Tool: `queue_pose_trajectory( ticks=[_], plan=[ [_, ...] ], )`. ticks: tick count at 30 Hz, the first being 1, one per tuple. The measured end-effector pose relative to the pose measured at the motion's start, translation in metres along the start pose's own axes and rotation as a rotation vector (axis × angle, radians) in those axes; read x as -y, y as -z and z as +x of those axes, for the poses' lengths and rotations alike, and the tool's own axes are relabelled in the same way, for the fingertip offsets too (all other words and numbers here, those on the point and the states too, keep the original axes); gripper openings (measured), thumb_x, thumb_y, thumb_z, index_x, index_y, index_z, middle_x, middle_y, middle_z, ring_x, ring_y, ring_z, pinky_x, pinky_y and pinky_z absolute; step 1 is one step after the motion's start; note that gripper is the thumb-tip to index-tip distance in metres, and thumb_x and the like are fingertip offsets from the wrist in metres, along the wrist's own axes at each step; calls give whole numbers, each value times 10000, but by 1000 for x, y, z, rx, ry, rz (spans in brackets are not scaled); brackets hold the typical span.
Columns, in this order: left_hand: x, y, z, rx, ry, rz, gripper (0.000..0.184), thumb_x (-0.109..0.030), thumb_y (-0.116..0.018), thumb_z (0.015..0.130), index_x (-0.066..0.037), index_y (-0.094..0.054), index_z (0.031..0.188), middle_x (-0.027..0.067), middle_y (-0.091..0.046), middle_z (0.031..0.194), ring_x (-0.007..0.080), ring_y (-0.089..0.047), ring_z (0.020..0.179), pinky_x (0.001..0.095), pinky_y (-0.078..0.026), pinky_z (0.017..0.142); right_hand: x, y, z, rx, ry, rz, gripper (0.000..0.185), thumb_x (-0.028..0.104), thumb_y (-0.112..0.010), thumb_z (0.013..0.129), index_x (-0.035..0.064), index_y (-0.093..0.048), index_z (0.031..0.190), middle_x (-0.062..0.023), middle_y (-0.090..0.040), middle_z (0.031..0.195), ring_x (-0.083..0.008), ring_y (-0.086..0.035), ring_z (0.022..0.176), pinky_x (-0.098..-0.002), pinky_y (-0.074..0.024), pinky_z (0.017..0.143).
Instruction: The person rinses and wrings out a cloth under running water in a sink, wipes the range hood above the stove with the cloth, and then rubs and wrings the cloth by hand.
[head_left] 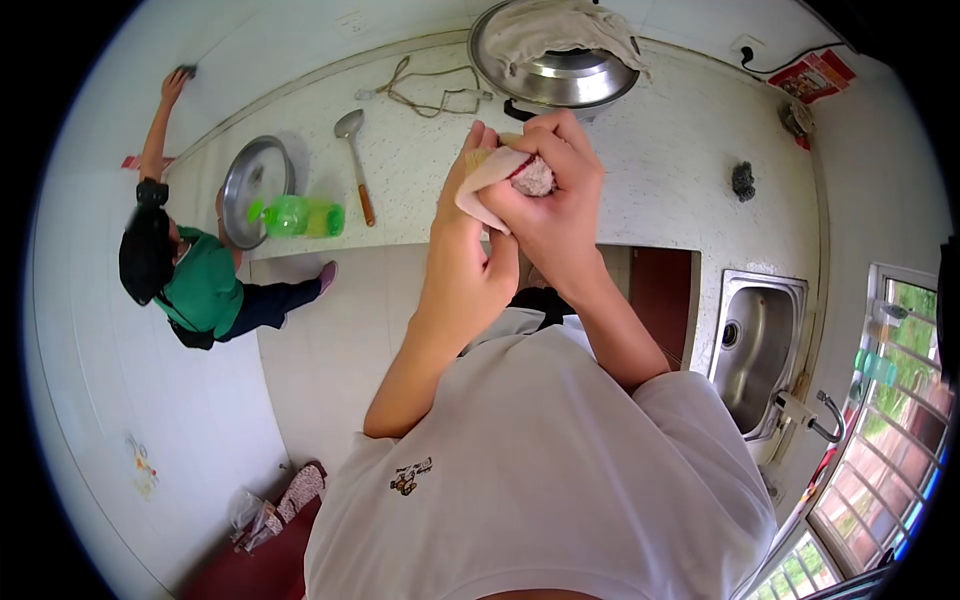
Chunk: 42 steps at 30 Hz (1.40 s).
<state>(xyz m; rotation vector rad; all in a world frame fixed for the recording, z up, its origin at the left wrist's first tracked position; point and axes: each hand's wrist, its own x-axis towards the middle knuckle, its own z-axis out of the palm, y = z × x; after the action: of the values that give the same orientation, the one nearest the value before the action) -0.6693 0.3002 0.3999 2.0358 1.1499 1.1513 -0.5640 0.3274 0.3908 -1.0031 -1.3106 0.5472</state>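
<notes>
Bunched cloth (486, 198) at twelve o'clock, held above the worktop (660, 180); cream flap folded over, dark red edging, nubbly pinkish-white bulge. Right hand (562, 190): fingers curled closed round it. Left hand (462, 235): fingers nearly straight at its nine-o'clock side; can't tell if gripping.

bright scene, daylight showing through the barred window (885, 415), fisheye-warped edges, black corners.

A kitchen, by its steel sink (748, 372) and tap (803, 410), long pale counter (660, 170) and wooden-handled spatula (359, 170).
</notes>
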Motion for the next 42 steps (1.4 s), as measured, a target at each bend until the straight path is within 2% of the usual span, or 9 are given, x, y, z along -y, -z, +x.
queue_pose_trajectory(
  ticks=[11,14,21,27,31,33,35,38,42],
  plan=[
    [32,9,39,63,-167,84,341,40,-483,735,18,-498,1076,241,-313,1366,419,-305,1252,473,-239,1023,-41,4,43,-218,258,-261,237,19,-678,545,7,-550,744,-91,-453,825,-200,-470,719,-269,-397,628],
    [52,19,33,-127,-51,-158,301,27,-480,739,16,-513,1037,204,-425,1282,356,-411,1185,416,-306,991,-41,3,57,-218,377,-359,248,41,-701,540,31,-553,739,-97,-435,816,-206,-455,726,-279,-387,628],
    [91,17,39,131,221,-892,485,-243,-509,891,0,-375,1289,112,-486,1225,208,-464,1120,328,-330,964,-30,-17,82,-146,624,-473,341,113,-776,517,81,-584,797,-82,-435,831,-196,-448,688,-284,-384,616],
    [97,31,62,85,403,-1573,606,-403,-500,881,-55,-306,1338,58,-410,1301,163,-388,1207,331,-328,1001,-29,-55,79,-45,642,-314,524,117,-774,644,59,-418,1024,-104,-430,908,-183,-459,795,-279,-386,713],
    [111,47,66,89,313,-1535,615,-405,-489,881,-63,-281,1348,52,-428,1285,176,-422,1183,331,-359,985,-39,-74,77,60,664,-313,624,309,-838,522,79,-479,977,-102,-478,923,-260,-491,835,-365,-404,721],
    [131,44,66,135,393,-1499,606,-372,-487,884,-57,-262,1350,89,-440,1278,189,-451,1165,339,-385,973,-38,-83,73,215,642,-404,545,236,-791,534,78,-518,978,-120,-522,971,-316,-510,894,-428,-393,852],
    [122,55,90,19,482,-1646,485,-246,-601,835,-50,-387,1224,49,-515,1114,141,-543,999,288,-473,828,-36,-94,65,366,247,-257,514,159,-742,573,62,-504,1017,-140,-535,1019,-346,-510,956,-428,-386,886],
    [135,59,110,-66,499,-1716,426,-213,-577,845,-39,-412,1197,60,-532,1086,142,-558,971,285,-481,806,-29,-103,88,482,354,-385,470,77,-676,627,38,-484,1054,-152,-536,1057,-355,-504,1000,-420,-383,895],
    [176,51,140,-185,582,-1709,307,-194,-535,858,-38,-472,1115,61,-550,1026,147,-569,923,284,-481,789,-38,-89,77,263,249,-373,429,19,-610,685,20,-453,1085,-157,-534,1045,-312,-504,1018,-398,-379,905]
  ],
)
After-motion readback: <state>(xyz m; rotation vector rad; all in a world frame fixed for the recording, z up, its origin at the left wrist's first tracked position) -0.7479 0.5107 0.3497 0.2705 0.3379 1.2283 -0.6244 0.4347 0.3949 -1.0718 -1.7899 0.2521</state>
